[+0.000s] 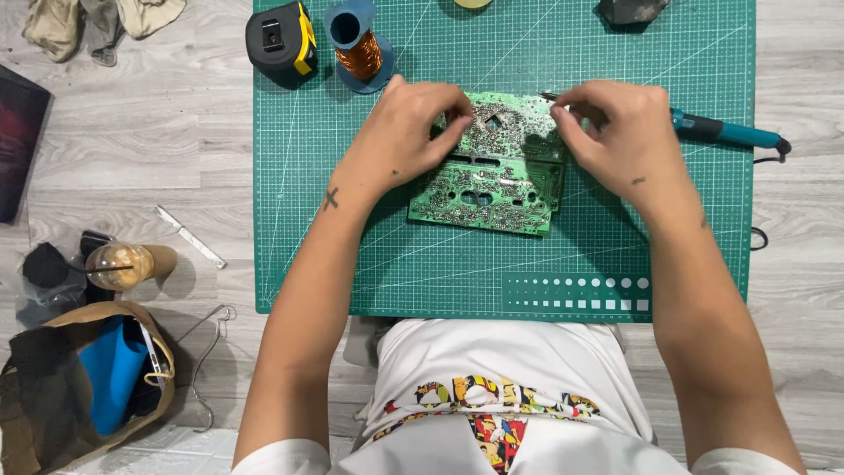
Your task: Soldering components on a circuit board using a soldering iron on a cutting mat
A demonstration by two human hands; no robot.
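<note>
Item: green circuit board (492, 167), solder side up, lying near the middle of the green cutting mat (352, 255), its far edge tilted slightly toward the top of the mat. Your left hand (409, 132) rests on the board's left far corner, fingers curled and pinching at the edge near the square cut-out; whether anything small sits between those fingertips cannot be told. Your right hand (615, 132) is closed around the front of a soldering iron (725, 132) with a teal handle, its thin metal tip (549, 97) lying just at the board's far right corner; the handle trails off to the right with its black cord at the mat's edge. Handling note: keep the left hand pressing the board flat so it does not rock while the tip works, and keep those fingers clear of the tip, which stands close to them. Hold the iron low on its grip, as you do, for a steady point on such crowded joints. Adjacent stock: a spool of copper wire (359, 48) on a blue bobbin and a black-and-yellow tape measure (281, 40) at the mat's far left, well apart from the board. Off the mat to the left: a metal strip (191, 236), a round amber-coloured container (123, 266), an open bag (83, 378) with blue contents.
</note>
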